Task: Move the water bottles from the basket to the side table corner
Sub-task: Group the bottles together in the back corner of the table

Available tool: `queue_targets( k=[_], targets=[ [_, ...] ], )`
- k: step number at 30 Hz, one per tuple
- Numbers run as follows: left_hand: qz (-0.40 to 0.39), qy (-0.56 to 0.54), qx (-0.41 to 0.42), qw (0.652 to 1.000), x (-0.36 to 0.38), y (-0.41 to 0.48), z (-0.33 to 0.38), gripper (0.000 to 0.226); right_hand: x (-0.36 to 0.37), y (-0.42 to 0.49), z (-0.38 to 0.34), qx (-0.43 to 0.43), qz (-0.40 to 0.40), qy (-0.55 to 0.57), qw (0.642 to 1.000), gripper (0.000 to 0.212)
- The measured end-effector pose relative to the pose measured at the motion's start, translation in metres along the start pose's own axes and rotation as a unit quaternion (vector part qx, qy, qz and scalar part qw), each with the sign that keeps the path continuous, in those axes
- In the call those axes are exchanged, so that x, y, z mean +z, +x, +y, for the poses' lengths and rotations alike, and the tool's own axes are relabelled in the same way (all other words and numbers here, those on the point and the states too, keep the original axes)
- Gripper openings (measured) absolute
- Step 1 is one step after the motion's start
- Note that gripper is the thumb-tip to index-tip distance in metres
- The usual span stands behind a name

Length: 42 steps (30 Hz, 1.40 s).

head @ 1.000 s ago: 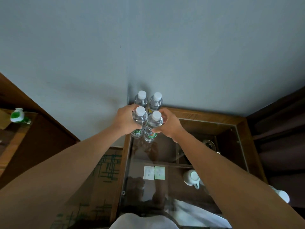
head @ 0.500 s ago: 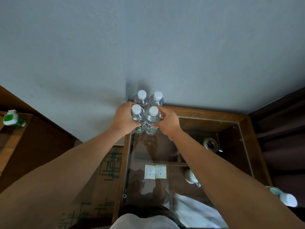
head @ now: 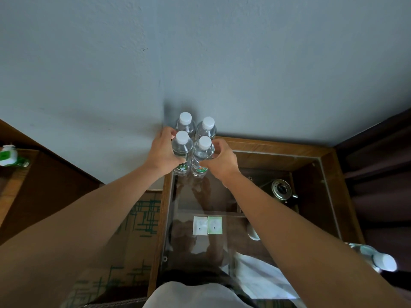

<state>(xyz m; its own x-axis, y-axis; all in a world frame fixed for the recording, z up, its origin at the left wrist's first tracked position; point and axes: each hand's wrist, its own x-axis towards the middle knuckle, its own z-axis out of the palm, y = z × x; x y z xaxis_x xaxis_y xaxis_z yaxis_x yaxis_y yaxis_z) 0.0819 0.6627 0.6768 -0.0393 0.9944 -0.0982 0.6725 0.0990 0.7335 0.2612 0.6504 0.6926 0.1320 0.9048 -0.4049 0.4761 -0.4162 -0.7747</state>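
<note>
Several clear water bottles with white caps stand packed together at the far left corner of the glass-topped side table, against the grey wall. My left hand grips the near left bottle. My right hand grips the near right bottle. Behind them stand the far left bottle and the far right bottle, untouched. The basket is not in view.
Under the glass I see two small sachets, a metal pot and a white cup. Another bottle lies low at the right. A wooden shelf with a green-white item is at the left.
Both hands have pushed the two near bottles a little farther back, close against the two far bottles at the corner. The view has tilted slightly.
</note>
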Motion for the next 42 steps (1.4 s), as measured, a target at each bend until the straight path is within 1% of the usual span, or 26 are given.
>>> queue_targets(
  k=[3,5,11,18,20,22,27,31,33,35,38,42],
  targets=[
    [0.007,-0.006,0.005,1.0,0.003,-0.001,-0.001,0.069,0.004,-0.001,-0.001,-0.008,0.015,-0.011,1.0,0.073],
    [0.009,-0.007,0.008,1.0,0.004,-0.001,-0.002,0.069,0.004,-0.002,-0.003,-0.013,0.017,-0.019,1.0,0.071],
    [-0.033,-0.001,0.013,0.999,-0.001,-0.001,-0.003,0.074,-0.002,-0.008,-0.005,-0.013,-0.004,-0.042,0.999,0.068],
    [-0.043,0.023,0.017,0.999,-0.005,-0.005,0.002,0.069,-0.005,-0.018,-0.012,-0.008,-0.031,-0.077,0.997,0.067],
    [-0.041,0.026,0.017,0.999,-0.007,-0.007,0.002,0.068,-0.009,-0.022,-0.016,-0.013,-0.039,-0.092,0.995,0.064],
    [-0.032,0.03,0.018,0.999,-0.008,-0.011,0.004,0.067,-0.013,-0.029,-0.02,-0.027,-0.044,-0.108,0.993,0.056],
    [-0.005,0.061,0.037,0.997,-0.015,-0.022,0.012,0.053,-0.023,-0.046,-0.022,-0.054,-0.036,-0.112,0.992,0.045],
    [0.025,0.063,0.051,0.996,-0.023,-0.031,0.024,0.034,-0.035,-0.057,-0.02,-0.075,-0.019,-0.104,0.992,0.044],
    [0.04,0.068,0.049,0.996,-0.024,-0.039,0.03,0.03,-0.041,-0.065,-0.018,-0.087,-0.018,-0.097,0.991,0.043],
    [0.047,0.084,0.047,0.994,-0.021,-0.049,0.037,0.026,-0.048,-0.075,-0.012,-0.091,-0.026,-0.085,0.992,0.038],
    [0.022,0.102,0.041,0.994,-0.007,-0.072,0.049,0.017,-0.061,-0.091,0.004,-0.104,-0.032,-0.096,0.989,0.032],
    [-0.028,0.121,0.068,0.99,0.024,-0.107,0.069,0.018,-0.081,-0.112,0.03,-0.105,-0.036,-0.145,0.983,0.033]
  ],
)
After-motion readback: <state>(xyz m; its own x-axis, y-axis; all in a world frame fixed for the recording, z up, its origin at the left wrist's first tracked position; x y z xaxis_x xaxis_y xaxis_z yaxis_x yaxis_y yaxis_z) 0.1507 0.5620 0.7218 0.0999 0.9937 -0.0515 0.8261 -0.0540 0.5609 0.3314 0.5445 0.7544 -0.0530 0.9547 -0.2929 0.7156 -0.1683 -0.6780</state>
